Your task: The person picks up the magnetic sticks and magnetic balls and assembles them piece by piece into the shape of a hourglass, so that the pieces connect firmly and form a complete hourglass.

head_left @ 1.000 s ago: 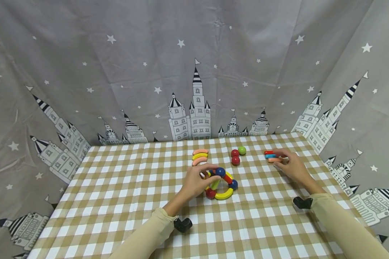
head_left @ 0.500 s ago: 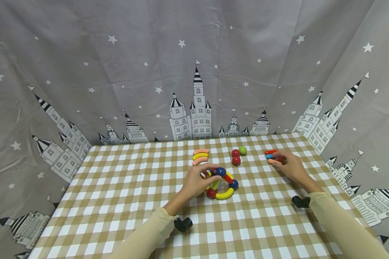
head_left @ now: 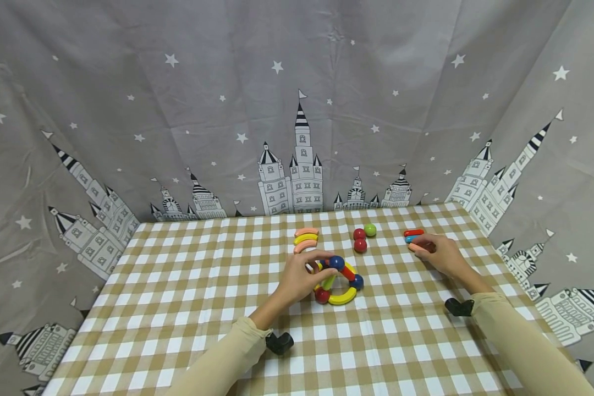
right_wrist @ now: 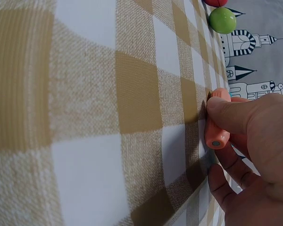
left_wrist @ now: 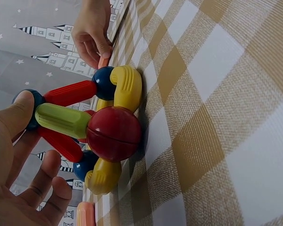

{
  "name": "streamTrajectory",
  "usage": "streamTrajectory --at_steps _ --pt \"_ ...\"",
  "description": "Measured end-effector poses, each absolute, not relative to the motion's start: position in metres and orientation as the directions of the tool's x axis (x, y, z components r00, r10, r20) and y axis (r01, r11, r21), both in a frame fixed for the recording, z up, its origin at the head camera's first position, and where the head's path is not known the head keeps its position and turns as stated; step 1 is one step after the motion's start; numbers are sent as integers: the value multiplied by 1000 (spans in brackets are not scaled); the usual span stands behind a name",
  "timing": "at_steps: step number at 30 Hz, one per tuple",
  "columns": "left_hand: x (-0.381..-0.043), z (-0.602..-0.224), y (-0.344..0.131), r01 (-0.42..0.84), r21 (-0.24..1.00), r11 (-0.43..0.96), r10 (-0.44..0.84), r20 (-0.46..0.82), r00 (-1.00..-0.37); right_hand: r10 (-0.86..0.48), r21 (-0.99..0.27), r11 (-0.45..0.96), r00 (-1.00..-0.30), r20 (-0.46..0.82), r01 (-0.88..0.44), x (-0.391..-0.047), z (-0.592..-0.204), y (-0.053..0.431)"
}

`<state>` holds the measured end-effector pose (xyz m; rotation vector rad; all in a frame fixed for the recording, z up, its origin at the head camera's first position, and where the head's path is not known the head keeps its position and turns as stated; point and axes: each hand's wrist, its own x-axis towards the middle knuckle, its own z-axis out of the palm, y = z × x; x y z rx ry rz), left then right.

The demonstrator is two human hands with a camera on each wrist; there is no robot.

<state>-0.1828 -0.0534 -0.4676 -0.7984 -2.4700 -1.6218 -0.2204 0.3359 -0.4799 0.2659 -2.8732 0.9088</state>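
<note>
My left hand (head_left: 298, 278) pinches the blue ball (head_left: 336, 263) at the top of a magnetic ball-and-stick frame. Red sticks (left_wrist: 71, 92) and a green stick (left_wrist: 62, 120) slope down from that ball. Lower blue balls, a red ball (left_wrist: 114, 133) and curved yellow sticks (head_left: 342, 297) form the base on the tablecloth. Over at the right, my right hand (head_left: 443, 254) pinches a peach stick (right_wrist: 217, 123) between thumb and fingers, close over the cloth. A grey magnet shows at the stick's near end. Beside it lie a blue stick (head_left: 410, 240) and a red stick (head_left: 414, 232).
Two red balls (head_left: 359, 245) and a green ball (head_left: 370, 230) sit together near the back. Left of them, two curved peach sticks (head_left: 305, 246) flank a curved yellow stick (head_left: 306, 238). A grey castle-print curtain (head_left: 208, 110) hangs behind the checked table (head_left: 178, 308).
My right hand has shifted slightly toward me, its fingers closing on the peach stick and uncovering the red stick. The left hand and the frame have stayed put.
</note>
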Motion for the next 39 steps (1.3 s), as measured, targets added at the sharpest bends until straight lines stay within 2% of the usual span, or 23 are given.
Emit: streamTrajectory --at_steps 18,39 --pt "-182 -467 -52 431 832 349 348 312 -884 -197 -542 801 -967 160 -252 -213 -463 331" --pt "-182 -468 -53 441 822 360 359 314 -879 -229 -699 649 -953 196 -300 -204 -427 313"
